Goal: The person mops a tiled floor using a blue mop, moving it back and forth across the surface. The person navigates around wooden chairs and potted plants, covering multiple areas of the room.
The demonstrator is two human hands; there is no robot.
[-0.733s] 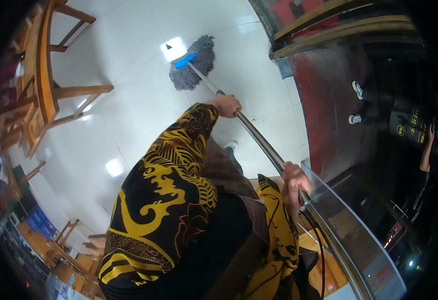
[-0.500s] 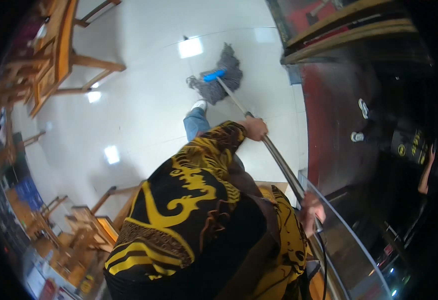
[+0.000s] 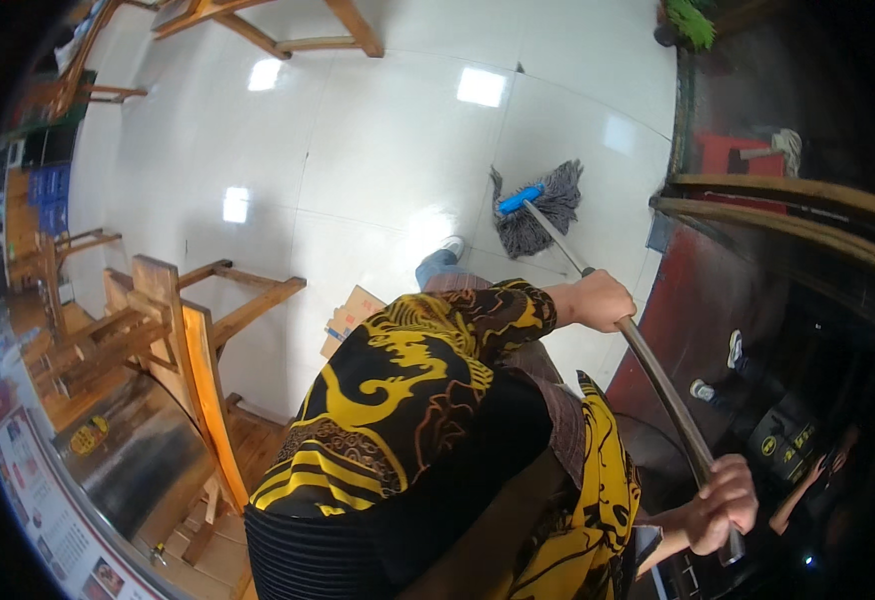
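Note:
A string mop lies with its grey strands fanned out on the pale tiled floor, below a blue head clamp. Its long metal handle slants down toward the lower right. My left hand is wrapped round the upper shaft, just past a darker joint. Near the handle's free end, my right hand is closed round it. Both sleeves have a black and yellow pattern. One of my white shoes shows left of the mop strands.
Wooden benches and tables stand along the left, with another at the top left. Flattened cardboard lies beside my left arm. At right are a red threshold, wooden rails, and a person in dark clothing with white shoes.
My view has shifted, so floor and furniture sit differently. The mop strands have spread out more on the floor. Both hands keep hold of the handle, with my right hand farther out to the right.

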